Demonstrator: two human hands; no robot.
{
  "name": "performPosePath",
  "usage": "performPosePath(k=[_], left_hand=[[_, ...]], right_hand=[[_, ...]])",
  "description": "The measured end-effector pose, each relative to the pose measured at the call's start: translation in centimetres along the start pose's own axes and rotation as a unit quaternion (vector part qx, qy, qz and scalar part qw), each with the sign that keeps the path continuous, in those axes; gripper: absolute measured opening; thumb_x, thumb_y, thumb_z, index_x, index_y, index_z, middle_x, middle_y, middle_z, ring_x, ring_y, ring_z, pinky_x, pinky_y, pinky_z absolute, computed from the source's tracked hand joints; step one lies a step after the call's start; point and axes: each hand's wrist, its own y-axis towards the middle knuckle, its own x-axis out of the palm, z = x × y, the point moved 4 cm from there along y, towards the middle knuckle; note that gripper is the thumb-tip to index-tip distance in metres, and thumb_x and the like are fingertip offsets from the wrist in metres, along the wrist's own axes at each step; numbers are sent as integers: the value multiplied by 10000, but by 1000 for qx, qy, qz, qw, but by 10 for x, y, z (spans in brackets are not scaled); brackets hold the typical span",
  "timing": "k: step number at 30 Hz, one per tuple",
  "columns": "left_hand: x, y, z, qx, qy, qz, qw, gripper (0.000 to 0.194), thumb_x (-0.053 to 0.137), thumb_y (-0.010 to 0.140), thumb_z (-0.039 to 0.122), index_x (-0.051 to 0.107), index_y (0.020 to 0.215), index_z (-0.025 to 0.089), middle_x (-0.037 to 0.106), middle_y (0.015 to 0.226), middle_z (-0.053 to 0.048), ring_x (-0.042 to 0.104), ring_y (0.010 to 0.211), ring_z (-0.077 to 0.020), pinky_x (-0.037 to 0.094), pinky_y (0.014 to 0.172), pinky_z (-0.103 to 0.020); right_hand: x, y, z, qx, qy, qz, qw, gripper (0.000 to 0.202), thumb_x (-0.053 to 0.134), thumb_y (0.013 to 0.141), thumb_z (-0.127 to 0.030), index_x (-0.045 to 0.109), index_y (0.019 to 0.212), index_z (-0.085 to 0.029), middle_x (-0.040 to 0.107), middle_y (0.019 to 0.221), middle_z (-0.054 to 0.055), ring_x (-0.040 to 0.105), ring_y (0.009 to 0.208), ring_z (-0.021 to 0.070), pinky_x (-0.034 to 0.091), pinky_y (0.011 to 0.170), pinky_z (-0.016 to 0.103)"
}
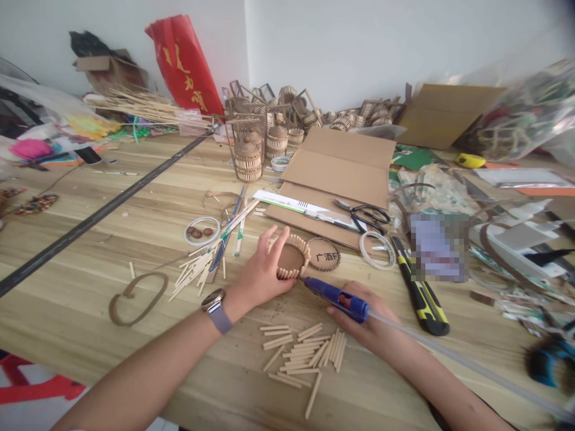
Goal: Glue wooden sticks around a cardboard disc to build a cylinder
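My left hand (263, 266) is closed around the near left side of a small round basket (294, 257), its wall made of short upright wooden sticks about a brown base. In my right hand (366, 311) is a blue glue gun (335, 296) with a pale glue stick trailing from its back. The gun's nozzle points at the basket's near rim, close to my left thumb; whether it touches I cannot tell. Just right of the basket lies a brown disc (324, 254) with dark characters. Below my hands is a loose pile of short wooden sticks (309, 353).
A black-and-yellow utility knife (420, 287), black scissors (366, 215) and a tape roll (377, 250) lie to the right. Cardboard (341, 161) lies behind. Finished lantern-like baskets (248, 158) stand farther back. Longer sticks (197, 269) and a curled brown strip (139, 299) are left.
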Motion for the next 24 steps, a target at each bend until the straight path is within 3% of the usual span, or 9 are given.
performPosePath(k=[24], left_hand=[[0,0,0,4,2,2,1000,1105,786,693,181,63,1518,315,215,1522,-165,335,1401,-376,426,1071,-538]], right_hand=[[4,-3,6,-22,-31,6,999,243,519,912,-375,521,716,-231,568,673,32,574,669,199,466,596,309]])
